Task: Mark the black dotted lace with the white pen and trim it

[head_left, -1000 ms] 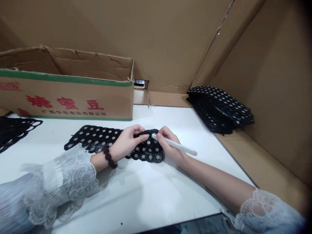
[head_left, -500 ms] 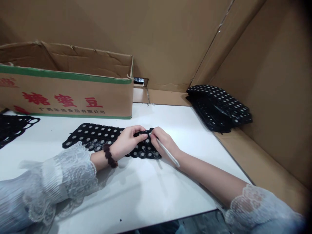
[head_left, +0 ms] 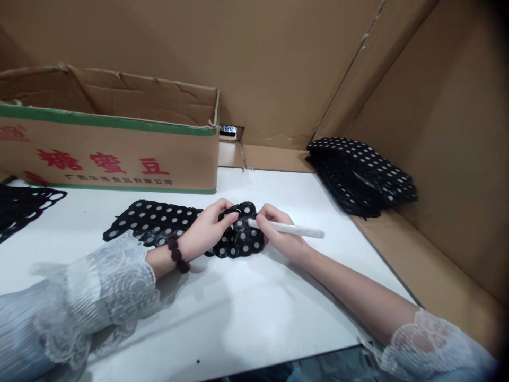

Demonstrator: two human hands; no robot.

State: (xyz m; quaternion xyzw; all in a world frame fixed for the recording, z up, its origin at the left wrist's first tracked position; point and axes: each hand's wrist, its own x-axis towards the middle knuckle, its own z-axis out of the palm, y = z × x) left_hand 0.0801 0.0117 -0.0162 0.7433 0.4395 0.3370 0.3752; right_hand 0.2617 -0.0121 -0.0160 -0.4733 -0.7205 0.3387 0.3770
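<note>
A black sheet of joined rings with pale grey round dots lies on the white table. My left hand presses and pinches it near its right part, thumb and forefinger close together on the surface. My right hand is closed around a slim white pen-like tool, whose tip meets the sheet just right of my left thumb. The tool lies nearly level, its rear end pointing right. Some fingers of both hands are hidden.
An open cardboard box with red lettering stands at the back left. Black ring netting lies at the far left. Stacked black dotted sheets rest at the right against the cardboard wall. A small black speck is near the front edge.
My right hand has shifted right, and the white tool has swung from a steep slant to nearly level. The sheet's right end shows more. My left hand has hardly moved.
</note>
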